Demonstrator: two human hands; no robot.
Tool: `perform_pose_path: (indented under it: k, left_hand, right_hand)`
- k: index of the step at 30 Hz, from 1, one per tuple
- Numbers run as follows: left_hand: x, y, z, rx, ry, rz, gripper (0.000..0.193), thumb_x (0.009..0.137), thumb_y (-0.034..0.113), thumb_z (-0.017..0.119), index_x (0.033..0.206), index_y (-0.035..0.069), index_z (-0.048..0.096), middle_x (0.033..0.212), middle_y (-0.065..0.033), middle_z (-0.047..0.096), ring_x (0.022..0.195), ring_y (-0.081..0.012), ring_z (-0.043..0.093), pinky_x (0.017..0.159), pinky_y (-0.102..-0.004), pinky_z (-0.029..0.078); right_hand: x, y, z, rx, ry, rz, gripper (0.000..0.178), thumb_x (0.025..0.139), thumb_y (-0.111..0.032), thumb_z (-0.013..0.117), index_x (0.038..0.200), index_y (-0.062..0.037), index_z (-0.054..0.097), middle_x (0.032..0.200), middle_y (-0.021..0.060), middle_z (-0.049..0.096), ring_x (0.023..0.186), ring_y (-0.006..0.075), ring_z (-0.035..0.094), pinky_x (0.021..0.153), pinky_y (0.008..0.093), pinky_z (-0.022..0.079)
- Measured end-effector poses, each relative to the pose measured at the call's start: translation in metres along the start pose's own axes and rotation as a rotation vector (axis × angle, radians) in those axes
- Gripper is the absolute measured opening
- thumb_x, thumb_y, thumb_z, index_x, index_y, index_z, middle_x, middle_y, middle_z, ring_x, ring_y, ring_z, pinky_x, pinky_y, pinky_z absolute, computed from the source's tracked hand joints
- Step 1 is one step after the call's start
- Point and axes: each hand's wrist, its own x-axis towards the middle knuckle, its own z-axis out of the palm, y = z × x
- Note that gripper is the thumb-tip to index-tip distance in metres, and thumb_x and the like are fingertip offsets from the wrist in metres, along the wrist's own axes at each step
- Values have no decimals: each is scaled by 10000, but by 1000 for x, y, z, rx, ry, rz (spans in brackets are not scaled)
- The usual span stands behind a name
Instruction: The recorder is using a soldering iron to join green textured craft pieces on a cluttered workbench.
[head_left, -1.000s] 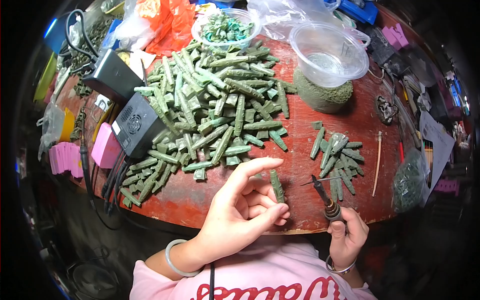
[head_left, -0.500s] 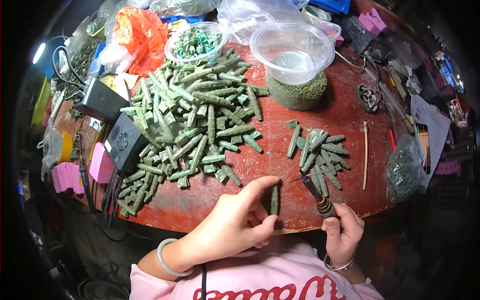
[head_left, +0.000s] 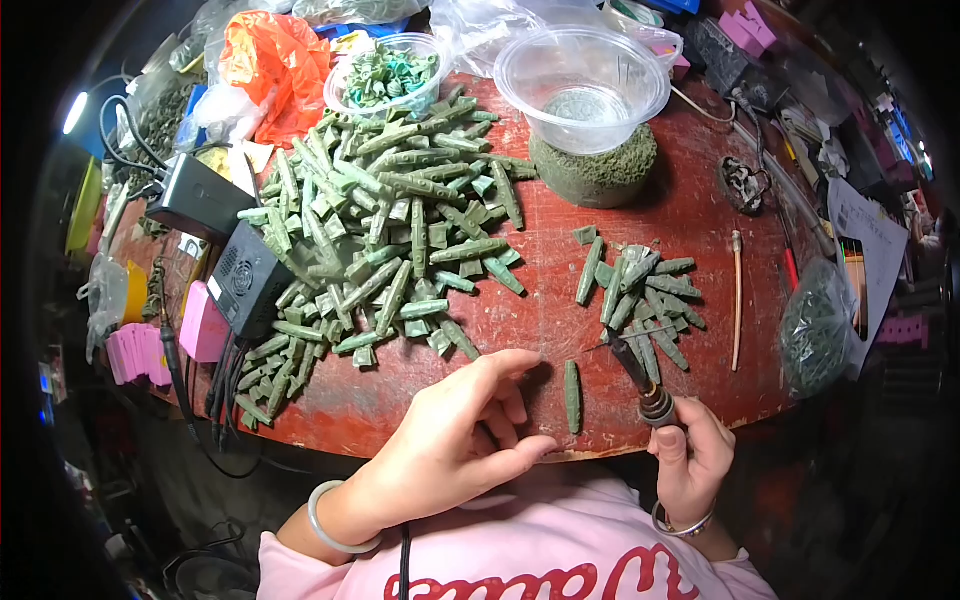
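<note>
A slim green ridged wax-like stick [head_left: 572,397] lies upright on the table near its front edge. Just left of it is my left hand [head_left: 465,425], index finger and thumb spread apart, the other fingers curled, nothing between them. My right hand [head_left: 692,455] is closed around the grip of a soldering-iron-like tool [head_left: 650,392] with a dark shaft. A thin needle crosses the shaft's tip. This tip is over the near side of a small pile of green sticks [head_left: 640,295]. To the left spreads a large heap of similar sticks [head_left: 385,230].
A clear plastic bowl [head_left: 582,90] rests on a round green granular block [head_left: 595,170]. Behind the heap stands a tub of green scraps [head_left: 385,75]. Black boxes with cables [head_left: 245,280] flank the heap. On the right are a thin rod [head_left: 737,300] and a bagged green bundle [head_left: 817,335].
My left hand has drawn back slightly left from the single green stick, which now lies apart from the fingers and a little farther right. The right hand with the tool has shifted slightly right.
</note>
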Motion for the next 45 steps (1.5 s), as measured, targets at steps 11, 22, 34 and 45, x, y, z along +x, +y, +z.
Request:
perform_pose_path:
  k: [11,22,34,45]
  left_hand:
    - [23,6,15,562,-27,297,776,771,184,817,1382,-60,404,1060,-221,487,852,-412,620,700,-433,547]
    - [4,-1,13,-665,36,-74,685,840,-135,714,1441,3,418,1115,-79,575,982,-133,627,836,-260,599]
    - [0,-9,12,-802,21,-61,678,884,-172,631,1468,37,357,1101,-81,524,1069,-256,696,896,-275,597]
    - [2,1,12,-732,40,-168,670,928,-127,601,1494,62,294,1029,-177,655,975,-278,725,851,-359,629]
  right_hand:
    - [-2,2,0,7,14,12,269,964,-202,678,1024,58,647,821,142,654,680,264,618,633,338,482]
    - [-4,3,2,10,26,16,291,964,-216,681,1015,67,638,799,136,638,667,257,603,625,338,473]
    - [-5,3,10,-39,69,41,358,1001,-295,622,1020,62,649,718,58,583,603,134,533,550,265,387]
    - [4,-1,-2,-233,4,-140,316,949,-266,705,1025,38,666,760,113,647,612,240,608,566,326,464]
